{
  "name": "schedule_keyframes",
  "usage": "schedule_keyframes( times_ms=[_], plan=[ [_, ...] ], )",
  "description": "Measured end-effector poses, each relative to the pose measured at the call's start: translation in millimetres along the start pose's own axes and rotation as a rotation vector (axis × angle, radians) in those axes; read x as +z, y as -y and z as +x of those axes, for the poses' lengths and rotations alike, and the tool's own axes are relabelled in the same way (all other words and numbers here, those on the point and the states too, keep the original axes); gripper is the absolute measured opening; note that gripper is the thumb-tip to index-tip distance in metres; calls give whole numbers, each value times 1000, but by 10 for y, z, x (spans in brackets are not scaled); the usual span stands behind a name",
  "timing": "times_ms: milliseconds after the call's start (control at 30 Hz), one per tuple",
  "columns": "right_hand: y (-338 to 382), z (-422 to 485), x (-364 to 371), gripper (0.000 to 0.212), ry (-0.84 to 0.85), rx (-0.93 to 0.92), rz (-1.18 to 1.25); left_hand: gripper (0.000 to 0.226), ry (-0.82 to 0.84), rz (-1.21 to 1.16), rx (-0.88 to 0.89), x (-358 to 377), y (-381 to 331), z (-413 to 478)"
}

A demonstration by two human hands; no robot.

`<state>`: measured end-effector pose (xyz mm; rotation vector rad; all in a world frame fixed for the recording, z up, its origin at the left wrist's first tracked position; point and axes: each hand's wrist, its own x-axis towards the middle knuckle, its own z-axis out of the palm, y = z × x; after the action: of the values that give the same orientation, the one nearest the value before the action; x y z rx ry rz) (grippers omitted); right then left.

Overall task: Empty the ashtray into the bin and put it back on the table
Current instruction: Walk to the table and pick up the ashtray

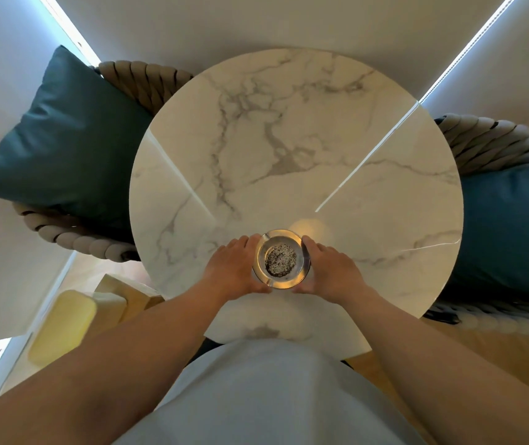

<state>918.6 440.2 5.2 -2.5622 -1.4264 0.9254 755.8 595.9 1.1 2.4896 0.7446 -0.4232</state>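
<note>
A round amber glass ashtray (280, 259) with dark ash in its bowl sits on the near part of a round white marble table (295, 149). My left hand (232, 268) cups its left side and my right hand (329, 269) cups its right side, with fingers curled against the rim. Whether the ashtray rests on the table or is lifted slightly I cannot tell. No bin is in view.
A woven rope chair with a teal cushion (60, 136) stands to the left of the table, and another with a teal cushion (510, 226) to the right. A pale yellow object (64, 326) and wooden pieces lie low on the left. Wood floor shows at the lower right.
</note>
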Motion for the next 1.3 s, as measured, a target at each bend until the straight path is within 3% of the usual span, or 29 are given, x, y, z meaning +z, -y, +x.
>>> schedule_keyframes(
  times_ms=[633,1000,1300],
  plan=[
    [-7,60,-118,114,66,-220,-122,105,-134,-117,-198,240,-173,-394],
    [632,-61,83,118,89,-369,-175,107,-259,-137,-304,359,210,-1097],
    [1518,-715,736,112,139,-482,-233,98,-372,-194,-392,746,658,-2372]
  ],
)
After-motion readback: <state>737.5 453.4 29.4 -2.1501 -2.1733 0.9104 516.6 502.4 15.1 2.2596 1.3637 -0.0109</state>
